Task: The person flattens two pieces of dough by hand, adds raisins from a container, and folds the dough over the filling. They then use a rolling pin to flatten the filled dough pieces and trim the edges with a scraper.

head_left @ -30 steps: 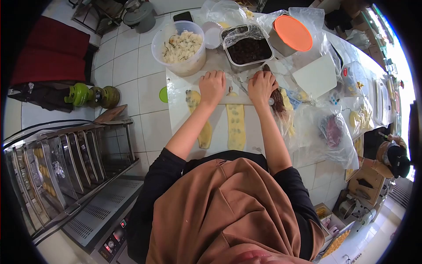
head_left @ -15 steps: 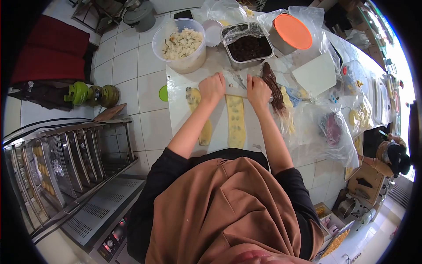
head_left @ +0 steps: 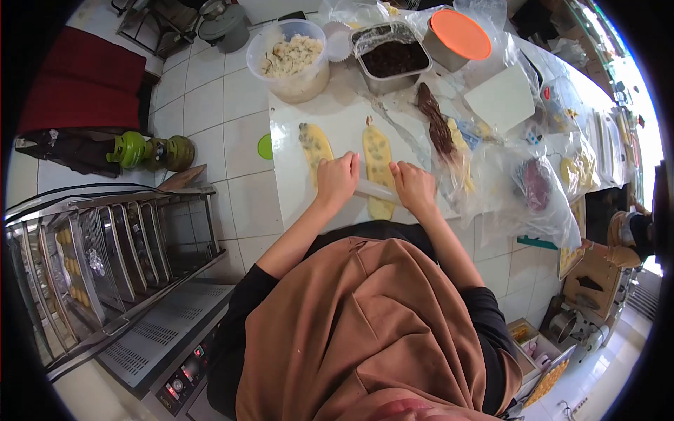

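A pale rolling pin (head_left: pixel 377 191) lies across the lower part of a long flat yellow dough strip (head_left: pixel 378 151) dotted with dark pieces. My left hand (head_left: pixel 338 180) is closed round the pin's left end, and my right hand (head_left: pixel 415 186) is closed round its right end. To the left, a second spotted dough strip (head_left: pixel 316 144) lies partly behind my left hand. Right of the strips is a dark brown piping bag (head_left: pixel 437 123), smeared and lying flat on the white table (head_left: pixel 288 186).
Along the back stand a tub of white shreds (head_left: pixel 298 84), a metal tin of dark filling (head_left: pixel 393 81) and an orange-lidded container (head_left: pixel 460 35). A white scraper (head_left: pixel 500 99) and plastic bags lie at right. Another person (head_left: pixel 628 238) is at far right. A tray rack (head_left: pixel 105 259) stands at left.
Both hands and the rolling pin have moved down the strip toward my body, uncovering its upper end. The pin is now tilted. The camera view has shifted slightly.
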`<state>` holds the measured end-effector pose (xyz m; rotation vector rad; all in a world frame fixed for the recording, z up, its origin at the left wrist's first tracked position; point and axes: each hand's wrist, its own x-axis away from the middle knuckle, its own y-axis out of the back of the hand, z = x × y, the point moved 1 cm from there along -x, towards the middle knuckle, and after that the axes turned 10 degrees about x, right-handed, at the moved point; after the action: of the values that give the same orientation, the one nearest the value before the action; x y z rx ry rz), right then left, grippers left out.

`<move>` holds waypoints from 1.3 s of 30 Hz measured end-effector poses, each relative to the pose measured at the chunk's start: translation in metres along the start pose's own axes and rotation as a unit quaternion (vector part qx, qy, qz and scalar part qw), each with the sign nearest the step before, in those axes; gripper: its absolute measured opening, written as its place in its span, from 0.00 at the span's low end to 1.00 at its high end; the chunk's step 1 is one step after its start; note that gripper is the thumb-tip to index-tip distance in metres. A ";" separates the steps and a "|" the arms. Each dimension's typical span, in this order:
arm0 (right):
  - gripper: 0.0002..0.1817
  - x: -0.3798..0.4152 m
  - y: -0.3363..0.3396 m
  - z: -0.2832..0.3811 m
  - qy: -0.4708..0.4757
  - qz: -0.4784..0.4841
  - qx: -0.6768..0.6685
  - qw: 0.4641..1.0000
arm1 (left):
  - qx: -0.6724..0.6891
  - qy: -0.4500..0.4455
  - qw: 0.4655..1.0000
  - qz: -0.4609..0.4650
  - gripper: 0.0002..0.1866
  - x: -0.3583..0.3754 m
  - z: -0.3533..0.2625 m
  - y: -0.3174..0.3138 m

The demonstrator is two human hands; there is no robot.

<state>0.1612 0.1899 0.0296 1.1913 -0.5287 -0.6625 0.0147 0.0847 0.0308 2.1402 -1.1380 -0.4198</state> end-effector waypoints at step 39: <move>0.28 0.039 -0.028 -0.014 0.060 -0.144 0.143 0.977 | -0.152 -0.187 0.970 -0.033 0.30 0.023 0.027 -0.030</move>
<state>0.1934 0.1649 0.0001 1.5880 -0.3586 -0.7723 0.0314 0.0667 -0.0091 1.8776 -1.1179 -0.9946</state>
